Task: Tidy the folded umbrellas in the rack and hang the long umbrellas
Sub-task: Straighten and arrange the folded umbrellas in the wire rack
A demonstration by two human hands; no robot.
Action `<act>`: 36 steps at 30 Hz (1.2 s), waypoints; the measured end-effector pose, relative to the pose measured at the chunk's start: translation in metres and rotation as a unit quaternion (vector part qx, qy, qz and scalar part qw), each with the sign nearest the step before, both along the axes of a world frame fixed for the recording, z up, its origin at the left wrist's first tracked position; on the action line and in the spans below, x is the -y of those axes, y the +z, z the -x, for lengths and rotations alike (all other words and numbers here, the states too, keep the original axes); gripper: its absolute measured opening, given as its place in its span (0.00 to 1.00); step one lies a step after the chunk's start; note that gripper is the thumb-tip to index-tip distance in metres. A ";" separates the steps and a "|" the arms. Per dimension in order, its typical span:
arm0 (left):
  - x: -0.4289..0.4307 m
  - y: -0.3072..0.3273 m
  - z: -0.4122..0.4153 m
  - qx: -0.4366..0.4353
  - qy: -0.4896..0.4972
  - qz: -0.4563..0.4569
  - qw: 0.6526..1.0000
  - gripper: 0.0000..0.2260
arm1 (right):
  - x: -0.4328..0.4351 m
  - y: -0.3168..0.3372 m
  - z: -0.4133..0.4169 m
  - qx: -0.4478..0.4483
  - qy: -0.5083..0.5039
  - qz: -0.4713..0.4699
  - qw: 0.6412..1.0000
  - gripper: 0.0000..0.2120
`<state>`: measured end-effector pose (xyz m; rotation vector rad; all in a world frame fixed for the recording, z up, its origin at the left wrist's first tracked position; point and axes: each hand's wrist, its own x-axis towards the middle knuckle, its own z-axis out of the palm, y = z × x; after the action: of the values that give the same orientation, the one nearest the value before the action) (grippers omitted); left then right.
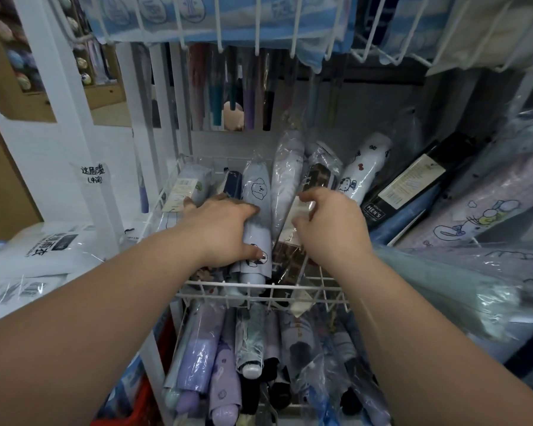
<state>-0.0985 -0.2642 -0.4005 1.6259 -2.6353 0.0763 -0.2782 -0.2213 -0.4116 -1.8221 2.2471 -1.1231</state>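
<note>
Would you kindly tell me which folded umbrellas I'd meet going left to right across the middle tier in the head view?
Pale blue tagged umbrella → navy umbrella → puppy-print umbrella → lavender umbrella → brown checked umbrella → white cat-print umbrella → black MEN'S umbrella.

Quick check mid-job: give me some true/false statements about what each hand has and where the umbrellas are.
1. The left hand grips the puppy-print umbrella. True.
2. The right hand holds the black MEN'S umbrella. False: it pinches the clear wrap of the brown patterned umbrella; the black one lies further right.
3. Long umbrellas hang behind the wire basket. True.
4. The white cat-print umbrella lies under the left hand. False: it leans to the right of the right hand.
</note>
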 end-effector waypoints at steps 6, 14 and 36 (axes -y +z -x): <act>-0.001 -0.002 0.002 -0.031 -0.041 -0.042 0.998 0.31 | -0.013 -0.012 0.005 -0.029 0.049 -0.187 0.981 0.41; -0.009 -0.006 0.008 -0.034 -0.038 -0.080 0.995 0.37 | -0.009 -0.008 -0.002 0.020 0.074 -0.177 0.981 0.40; -0.002 -0.001 -0.015 -0.041 -0.135 -0.088 0.986 0.11 | -0.006 0.012 -0.005 -0.405 0.174 -0.203 0.874 0.13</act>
<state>-0.0836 -0.2621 -0.4015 1.2625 -2.8368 -0.2326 -0.2735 -0.2150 -0.4001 -2.6158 2.0490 0.2400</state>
